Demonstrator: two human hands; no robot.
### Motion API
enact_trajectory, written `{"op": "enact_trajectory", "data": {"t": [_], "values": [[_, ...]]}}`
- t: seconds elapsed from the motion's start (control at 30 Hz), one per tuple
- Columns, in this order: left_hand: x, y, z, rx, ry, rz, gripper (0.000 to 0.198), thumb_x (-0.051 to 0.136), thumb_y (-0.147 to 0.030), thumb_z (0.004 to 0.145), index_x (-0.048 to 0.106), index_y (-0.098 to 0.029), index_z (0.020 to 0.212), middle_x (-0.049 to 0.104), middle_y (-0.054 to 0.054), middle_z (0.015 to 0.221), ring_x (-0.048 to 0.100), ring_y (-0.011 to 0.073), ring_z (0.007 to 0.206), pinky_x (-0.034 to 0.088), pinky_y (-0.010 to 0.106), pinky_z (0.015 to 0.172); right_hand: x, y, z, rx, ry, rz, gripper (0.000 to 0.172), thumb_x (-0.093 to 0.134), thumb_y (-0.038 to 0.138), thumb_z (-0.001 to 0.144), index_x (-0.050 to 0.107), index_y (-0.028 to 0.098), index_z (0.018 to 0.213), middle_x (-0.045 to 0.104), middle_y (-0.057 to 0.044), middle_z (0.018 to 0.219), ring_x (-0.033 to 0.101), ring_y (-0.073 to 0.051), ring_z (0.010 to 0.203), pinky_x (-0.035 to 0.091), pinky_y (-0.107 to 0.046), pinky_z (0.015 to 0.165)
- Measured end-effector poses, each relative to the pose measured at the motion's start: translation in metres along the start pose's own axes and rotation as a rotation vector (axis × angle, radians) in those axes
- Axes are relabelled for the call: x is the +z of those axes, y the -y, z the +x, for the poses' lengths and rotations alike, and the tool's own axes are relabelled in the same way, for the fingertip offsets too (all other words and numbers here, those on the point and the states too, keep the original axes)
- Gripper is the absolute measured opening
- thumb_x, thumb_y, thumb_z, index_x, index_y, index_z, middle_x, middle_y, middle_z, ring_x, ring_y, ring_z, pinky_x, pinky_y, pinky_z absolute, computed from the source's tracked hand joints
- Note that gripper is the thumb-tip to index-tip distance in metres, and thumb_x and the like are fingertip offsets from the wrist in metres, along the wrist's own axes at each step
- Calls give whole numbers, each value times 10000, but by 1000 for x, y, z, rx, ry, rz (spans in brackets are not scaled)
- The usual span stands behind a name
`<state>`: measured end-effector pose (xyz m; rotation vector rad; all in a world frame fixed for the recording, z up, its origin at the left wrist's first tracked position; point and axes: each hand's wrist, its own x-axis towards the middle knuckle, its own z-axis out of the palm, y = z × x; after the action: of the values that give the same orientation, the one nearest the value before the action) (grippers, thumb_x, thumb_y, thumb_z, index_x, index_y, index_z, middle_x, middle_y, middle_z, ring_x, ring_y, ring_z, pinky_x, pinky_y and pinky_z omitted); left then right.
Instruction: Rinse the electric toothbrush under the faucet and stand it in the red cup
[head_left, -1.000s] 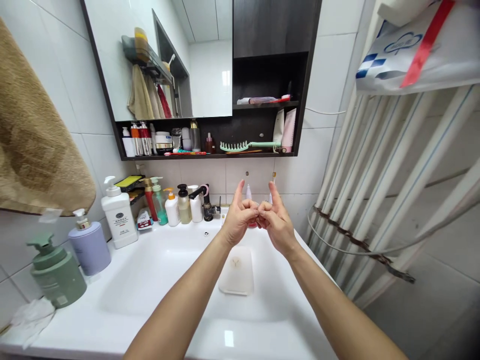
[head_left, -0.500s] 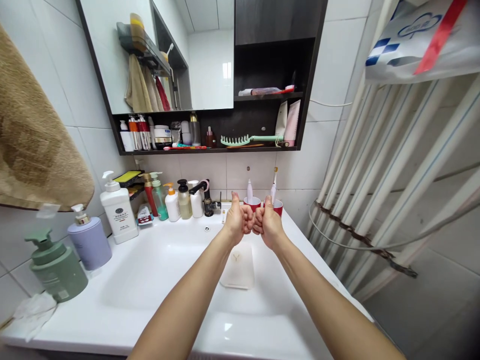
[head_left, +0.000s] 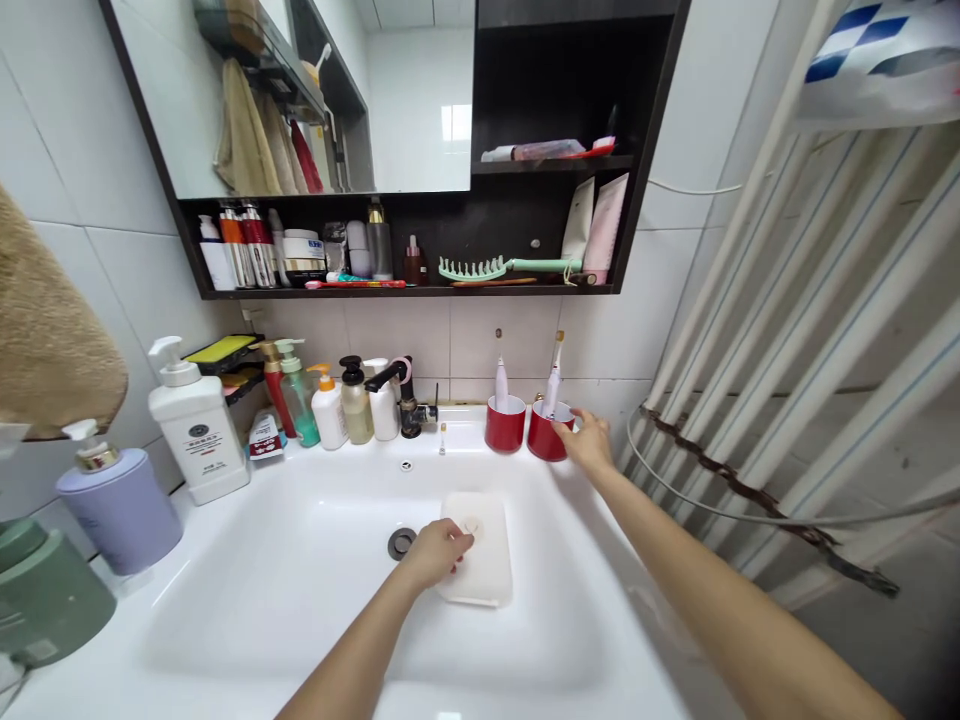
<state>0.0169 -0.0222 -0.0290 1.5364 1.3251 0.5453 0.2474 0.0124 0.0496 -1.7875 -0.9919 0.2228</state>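
My right hand (head_left: 590, 446) is at the right side of a red cup (head_left: 547, 443) on the sink's back rim, with its thumb and fingers around the cup's edge. A white electric toothbrush (head_left: 553, 392) stands in that cup. Beside it on the left, a second red cup (head_left: 505, 428) holds another white electric toothbrush (head_left: 501, 383). Over the left edge of a white rectangular tray (head_left: 484, 570) in the basin hovers my left hand (head_left: 436, 553), its fingers curled in. No object shows in it. A small yellowish Y-shaped mark or piece (head_left: 471, 528) is on the tray.
The white basin (head_left: 300, 600) has a dark drain (head_left: 402, 543). Behind it stands a black faucet (head_left: 409, 400), with several pump bottles (head_left: 328, 412) to its left. A mirror cabinet with shelves (head_left: 420, 290) hangs above. White pipes (head_left: 742, 330) run along the right wall.
My hands, held up as near-touching fists with thumbs raised, have parted. The right went to the right-hand red cup; the left came down over the tray. The view has moved closer.
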Motion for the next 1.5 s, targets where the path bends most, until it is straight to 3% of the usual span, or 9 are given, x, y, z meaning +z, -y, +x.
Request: {"op": "enact_trajectory", "data": {"t": [0.1,0.23,0.43,0.57,0.83,1.07,1.23,1.33,1.5], "values": [[2,7,7,30,59,97,184,441,-340,612,482,-164,645,511,-10,562,449,80,441,303,195,438,9,-6,17,-52,29,-125,296,535,278,511,523,148,776,446,-115,946,418,-241,892,325,-322,719],[1,9,11,28,45,115,195,436,-344,614,495,-171,681,493,-15,553,460,90,460,303,193,432,14,-11,14,-126,58,-252,154,515,263,538,530,143,633,492,-76,769,454,-225,803,335,-325,695],[-1,12,8,114,-109,10,161,471,-330,589,505,-176,620,491,-15,549,468,100,474,323,207,479,-14,-15,-23,-232,82,-350,149,504,293,569,517,150,610,478,-89,793,454,-234,827,337,-338,705],[2,-5,6,250,-260,-90,142,468,-301,600,517,-174,637,521,7,587,488,123,568,348,232,573,-24,-16,-61,-326,165,-343,131,527,288,563,523,172,623,462,-82,898,414,-227,936,322,-322,775],[9,-56,12,465,-377,-249,301,487,-263,613,509,-149,890,535,96,927,484,156,824,339,259,733,18,-9,-124,-436,360,-250,112,498,251,605,521,170,679,427,-86,1010,452,-186,920,348,-290,784],[11,-48,38,411,-304,-239,417,475,-178,611,435,-141,1024,539,102,934,493,158,818,333,267,741,45,-13,-137,-434,435,-221,50,483,208,614,493,164,634,391,-111,1065,458,-223,923,363,-320,765],[16,-42,45,401,-310,-172,252,472,-154,590,528,-176,835,569,33,757,495,137,682,349,252,673,52,-19,-136,-416,456,-210,46,461,216,625,479,174,629,371,-109,1095,470,-221,903,380,-324,735],[9,-50,41,404,-419,-247,185,479,-172,590,524,-181,768,548,4,675,474,115,621,355,229,624,51,-20,-135,-404,469,-204,65,463,235,618,489,185,651,368,-91,1106,440,-227,948,383,-335,732],[-26,-69,18,515,-629,-662,202,515,-236,575,481,-172,763,518,-8,694,464,86,639,359,184,594,40,-2,-135,-479,397,-37,305,434,305,640,452,196,925,329,-79,1164,265,-222,1101,262,-375,876]]}}
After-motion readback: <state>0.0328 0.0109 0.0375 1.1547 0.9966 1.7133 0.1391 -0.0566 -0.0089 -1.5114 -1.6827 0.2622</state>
